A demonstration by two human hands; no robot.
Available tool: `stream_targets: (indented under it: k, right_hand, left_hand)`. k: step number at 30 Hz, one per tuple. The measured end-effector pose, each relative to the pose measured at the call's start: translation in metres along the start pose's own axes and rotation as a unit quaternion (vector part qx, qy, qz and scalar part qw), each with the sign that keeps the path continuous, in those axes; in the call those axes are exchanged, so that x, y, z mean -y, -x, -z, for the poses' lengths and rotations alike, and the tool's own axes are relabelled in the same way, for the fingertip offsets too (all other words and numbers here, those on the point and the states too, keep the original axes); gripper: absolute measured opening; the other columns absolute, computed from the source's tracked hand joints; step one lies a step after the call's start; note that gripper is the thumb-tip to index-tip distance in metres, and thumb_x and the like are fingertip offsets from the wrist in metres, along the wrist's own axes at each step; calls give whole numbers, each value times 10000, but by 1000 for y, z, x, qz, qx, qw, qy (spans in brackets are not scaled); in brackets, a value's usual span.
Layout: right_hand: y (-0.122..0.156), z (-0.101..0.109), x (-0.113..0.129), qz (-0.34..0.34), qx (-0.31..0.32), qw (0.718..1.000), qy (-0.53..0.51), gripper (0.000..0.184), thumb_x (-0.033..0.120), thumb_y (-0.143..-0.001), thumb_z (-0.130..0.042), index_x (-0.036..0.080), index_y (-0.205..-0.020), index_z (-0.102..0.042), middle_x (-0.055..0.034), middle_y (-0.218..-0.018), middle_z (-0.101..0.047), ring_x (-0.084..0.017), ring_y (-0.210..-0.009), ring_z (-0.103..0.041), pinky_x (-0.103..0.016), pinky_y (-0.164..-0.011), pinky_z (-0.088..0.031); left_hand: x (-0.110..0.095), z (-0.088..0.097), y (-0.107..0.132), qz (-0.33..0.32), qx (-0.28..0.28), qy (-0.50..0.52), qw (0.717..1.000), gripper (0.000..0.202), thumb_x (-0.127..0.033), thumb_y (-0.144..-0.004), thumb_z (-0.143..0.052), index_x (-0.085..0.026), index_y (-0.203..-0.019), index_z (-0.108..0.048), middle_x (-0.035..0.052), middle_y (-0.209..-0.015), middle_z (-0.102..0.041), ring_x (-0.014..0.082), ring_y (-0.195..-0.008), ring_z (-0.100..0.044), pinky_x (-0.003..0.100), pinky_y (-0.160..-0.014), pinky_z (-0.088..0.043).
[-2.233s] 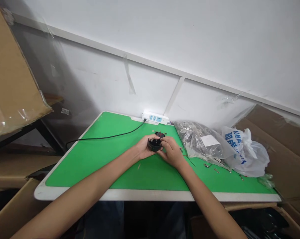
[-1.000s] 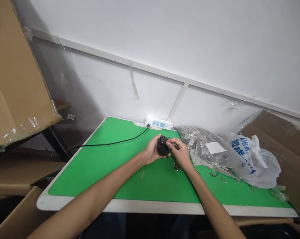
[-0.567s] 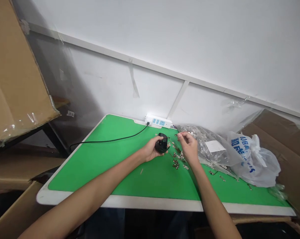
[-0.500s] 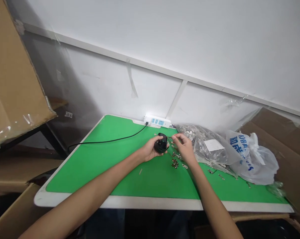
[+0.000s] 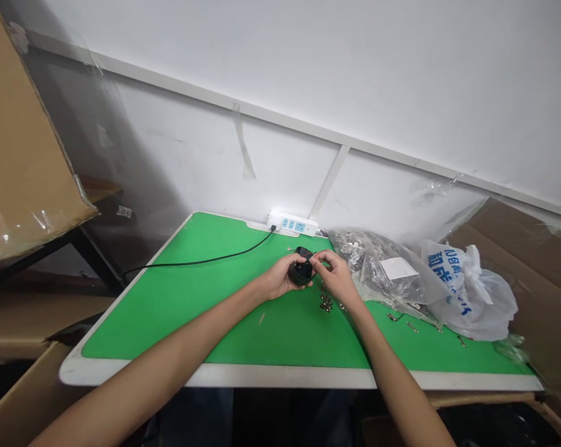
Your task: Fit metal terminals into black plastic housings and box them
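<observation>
My left hand (image 5: 283, 277) is wrapped round a black round plastic housing (image 5: 301, 273), its hollow side facing up. The fingers of my right hand (image 5: 331, 271) are pinched together at the housing's right side, on a thin red wire (image 5: 321, 252). Whatever sits at the wire's end is too small to make out. Just below my right hand, a little cluster of shiny metal parts (image 5: 326, 303) lies on the green mat (image 5: 178, 316). Other small metal pieces near it are partly hidden by my right hand.
A white power strip (image 5: 293, 223) stands at the back, with a black cable (image 5: 206, 259) running left. A clear bag of metal parts (image 5: 383, 267) and a tied white plastic bag (image 5: 471, 298) lie to the right. Cardboard boxes (image 5: 29, 155) flank the table.
My right hand has moved left and down, bringing its pinched fingers from beside the black housing to its open side. My left hand keeps its hold. The view has shifted slightly.
</observation>
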State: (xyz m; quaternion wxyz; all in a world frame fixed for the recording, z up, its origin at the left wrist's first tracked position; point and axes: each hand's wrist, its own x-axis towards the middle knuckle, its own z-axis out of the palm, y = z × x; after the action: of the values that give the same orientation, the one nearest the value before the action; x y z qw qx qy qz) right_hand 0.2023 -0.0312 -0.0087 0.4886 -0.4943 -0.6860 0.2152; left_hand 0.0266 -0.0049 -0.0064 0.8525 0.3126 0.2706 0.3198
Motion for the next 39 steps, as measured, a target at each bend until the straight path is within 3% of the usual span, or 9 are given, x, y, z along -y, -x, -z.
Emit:
stream_targets:
  k: [4,8,13,18,29,35,39]
  right_hand:
    - [1,1,3,-3,10,1000,16,403,604,-900,-666,212,-812,-679,-73,-883,-686,-208,-685,-638,-331,-558,-529]
    - [2,2,6,7,25,999,39,375,580,-917,-653,217,-829,-678,-72,-867,-667,-220,-736,-641,-318,-553,-525]
    - [4,3,11,12,37,997,69,329,518,-963,-611,221,-828,-659,-64,-876,-665,-207,-777,-631,-284,-578,-489]
    - [4,5,9,17,53,996,73,291,485,-975,-600,228,-852,-657,-58,-876,-655,-217,-803,-626,-291,-600,-476]
    - [5,-2,4,56,30,996,68,220,404,-985,-600,232,-852,-638,-44,-875,-656,-213,-833,-620,-310,-697,-478]
    - [5,-7,2,35,21,999,30,247,435,-978,-604,232,-844,-645,-44,-884,-660,-210,-844,-622,-299,-695,-489]
    - [5,-9,0,16,0,1000,8,308,501,-962,-610,230,-822,-645,-46,-874,-666,-202,-777,-607,-294,-645,-481]
  left_hand:
    - [3,1,-1,-10,6,-11,1000,148,-195,-879,-550,-122,-971,-641,77,-739,-702,203,-524,-681,241,-434,-446]
    - [5,0,-2,-35,4,-16,999,128,-180,-853,-590,-143,-976,-598,71,-760,-696,189,-577,-666,272,-505,-540]
    - [9,-2,-2,-75,-12,-19,997,217,-169,-809,-635,-172,-1006,-545,44,-790,-680,186,-689,-661,296,-564,-599]
    - [10,0,-3,-76,-5,-19,997,236,-179,-795,-660,-166,-1005,-553,55,-810,-677,184,-690,-649,296,-558,-601]
    - [11,0,0,-92,-12,4,996,205,-142,-838,-681,-148,-1021,-589,79,-890,-700,204,-737,-680,336,-560,-633]
    - [6,-1,2,-63,-27,24,997,84,-190,-925,-601,-130,-979,-626,78,-811,-716,191,-642,-686,326,-546,-626]
    - [1,-7,5,-25,-37,28,999,255,-245,-1000,-462,-111,-902,-656,81,-696,-703,181,-546,-658,277,-469,-571]
